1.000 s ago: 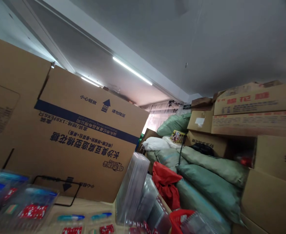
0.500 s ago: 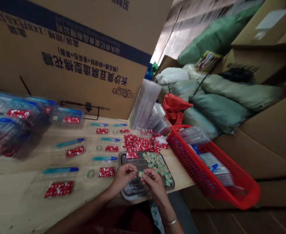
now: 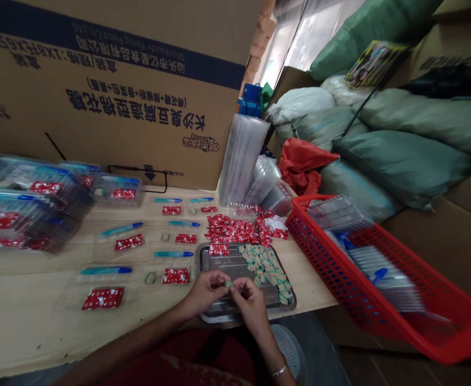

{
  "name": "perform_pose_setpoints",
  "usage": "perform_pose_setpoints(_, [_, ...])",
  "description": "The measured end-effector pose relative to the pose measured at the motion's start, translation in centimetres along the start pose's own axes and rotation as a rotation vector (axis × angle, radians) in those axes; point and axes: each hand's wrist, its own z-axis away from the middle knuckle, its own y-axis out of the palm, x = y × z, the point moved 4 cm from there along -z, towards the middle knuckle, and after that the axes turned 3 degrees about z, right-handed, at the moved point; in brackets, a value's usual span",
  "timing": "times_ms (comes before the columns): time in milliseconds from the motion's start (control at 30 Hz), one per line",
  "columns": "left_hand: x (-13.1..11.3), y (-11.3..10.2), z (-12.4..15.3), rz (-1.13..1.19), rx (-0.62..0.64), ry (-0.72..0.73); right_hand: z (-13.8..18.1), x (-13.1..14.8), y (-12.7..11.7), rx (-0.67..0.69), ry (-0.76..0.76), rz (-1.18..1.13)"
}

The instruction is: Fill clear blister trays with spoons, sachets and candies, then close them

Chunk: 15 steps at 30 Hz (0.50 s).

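My left hand (image 3: 205, 292) and my right hand (image 3: 251, 305) meet above a steel tray (image 3: 223, 265), their fingertips pinching a small green-and-cream wrapped sweet (image 3: 229, 284). On the tray's right side lies a loose heap of similar wrapped sweets (image 3: 265, 271), close to my right hand. Beyond the tray is a pile of small red printed packets (image 3: 231, 230). Clear plastic blister trays (image 3: 118, 244) lie spread on the wooden table (image 3: 30, 305) to my left, holding blue-capped sticks and red packets.
A red plastic basket (image 3: 444, 343) with clear packs sits right of the table. Stacked clear trays (image 3: 241, 161) stand at the back corner against a large cardboard box (image 3: 110, 96). Green sacks (image 3: 404, 166) are piled on the right.
The view has swung down from the ceiling and boxes to the table, bringing both hands into sight. My hands stay together over the tray, still pinching the small sweet.
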Motion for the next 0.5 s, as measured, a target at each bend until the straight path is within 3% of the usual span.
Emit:
perform_pose_setpoints(167, [0.3, -0.9, 0.2, -0.005, -0.074, -0.05, -0.9, -1.0, -1.5, 0.061, -0.008, 0.068])
perform_pose_setpoints(300, [-0.6, -2.2, 0.4, -0.103, -0.212, 0.018, -2.1, -0.6, -3.9, 0.012, -0.152, 0.429])
perform_pose_setpoints(500, [-0.8, -2.5, 0.6, -0.188, -0.235, 0.047, -2.4, 0.5, -1.3, 0.259, -0.263, 0.803])
